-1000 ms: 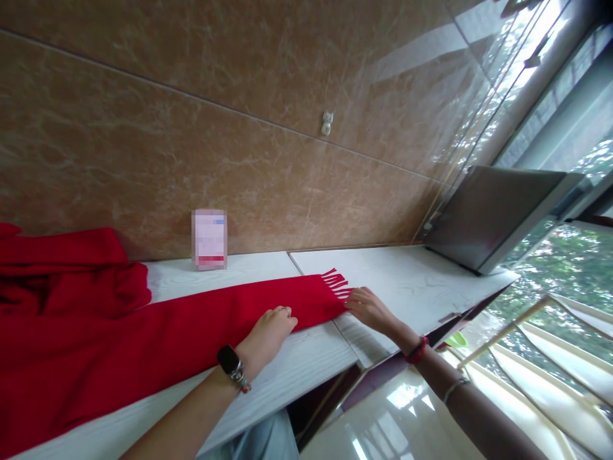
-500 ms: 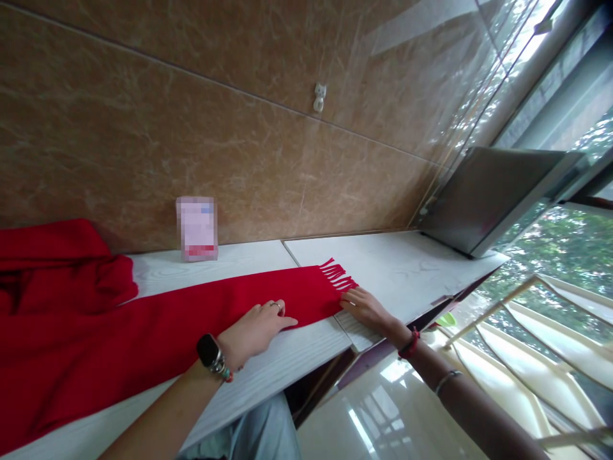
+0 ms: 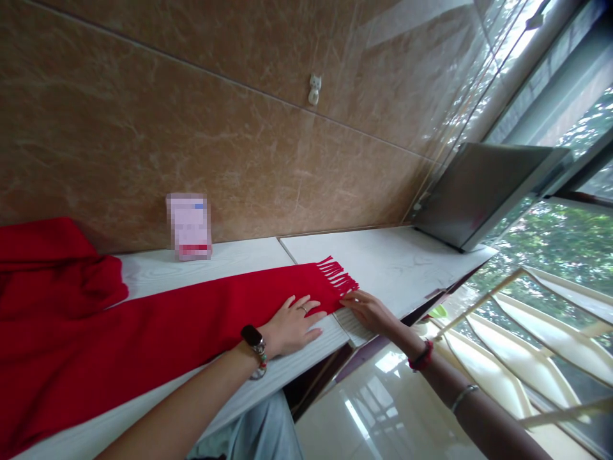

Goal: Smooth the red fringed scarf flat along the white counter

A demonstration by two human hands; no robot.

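A red fringed scarf (image 3: 191, 313) stretches along the white countertop, its tassels (image 3: 336, 273) lying at the right end. My left hand (image 3: 293, 326) rests flat on the scarf near its front edge, fingers spread, with a ring, and a watch on the wrist. At the fringed end, my right hand (image 3: 364, 309) has its fingertips closed on the near corner of the scarf. Toward the left, the rest of the scarf is bunched into a thick folded heap (image 3: 52, 268).
A blurred pink packet (image 3: 190, 227) stands against the brown marbled wall (image 3: 239, 147). The white countertop (image 3: 373, 255) runs right to a grey appliance (image 3: 479, 191) by the window. A cream-coloured rack (image 3: 507, 332) stands beyond the counter's right end. A small white cat figure (image 3: 314, 89) is on the wall.
My left hand has slid right along the scarf toward the fringe, its fingers now spread flat. My right hand stays at the corner, its fingers now more pinched together. The view has shifted slightly.
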